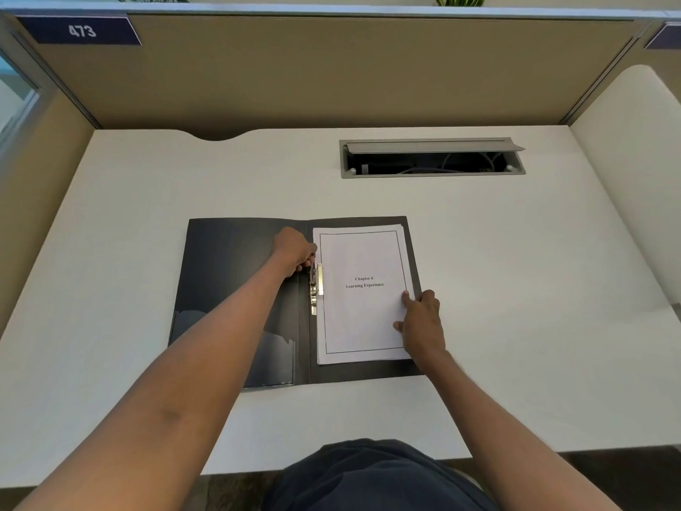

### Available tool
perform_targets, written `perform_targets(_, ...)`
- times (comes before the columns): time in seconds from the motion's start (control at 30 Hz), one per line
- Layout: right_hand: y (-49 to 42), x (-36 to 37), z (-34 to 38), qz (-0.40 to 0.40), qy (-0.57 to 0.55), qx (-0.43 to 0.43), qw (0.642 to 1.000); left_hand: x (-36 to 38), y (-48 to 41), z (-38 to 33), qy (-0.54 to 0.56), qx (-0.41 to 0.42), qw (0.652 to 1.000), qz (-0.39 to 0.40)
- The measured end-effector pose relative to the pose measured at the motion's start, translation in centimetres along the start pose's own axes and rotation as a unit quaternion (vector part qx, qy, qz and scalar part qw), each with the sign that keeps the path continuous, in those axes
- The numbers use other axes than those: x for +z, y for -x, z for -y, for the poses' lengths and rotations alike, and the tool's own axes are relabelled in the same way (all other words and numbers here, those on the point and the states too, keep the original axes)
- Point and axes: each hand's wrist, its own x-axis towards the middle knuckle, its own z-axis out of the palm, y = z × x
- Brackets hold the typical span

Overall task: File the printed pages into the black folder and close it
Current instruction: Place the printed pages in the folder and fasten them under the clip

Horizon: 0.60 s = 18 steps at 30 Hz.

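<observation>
The black folder lies open flat on the white desk. A stack of printed pages, topped by a sheet reading "Chapter 6 Learning Experience", rests on the folder's right half. A metal clip runs along the spine at the pages' left edge. My left hand grips the upper end of that clip, fingers curled around it. My right hand presses on the pages' right edge, fingers spread on the paper.
An open grey cable tray with wires is set into the desk at the back right. Tan partition walls enclose the desk on three sides. A clear pocket sits on the folder's left inside cover.
</observation>
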Motion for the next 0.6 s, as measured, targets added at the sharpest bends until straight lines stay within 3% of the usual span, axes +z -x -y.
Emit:
perform_targets(0.23, -0.1, 0.1, 0.0, -0.003, 0.0, 0.003, 1.0, -0.5, 2.4, 0.3, 0.131, -0.001, 0.991, 0.006)
perform_targets(0.6, -0.1, 0.1, 0.1, -0.006, -0.001, 0.004, 1.0, 0.3, 5.4, 4.1, 0.186, -0.014, 0.982, 0.011)
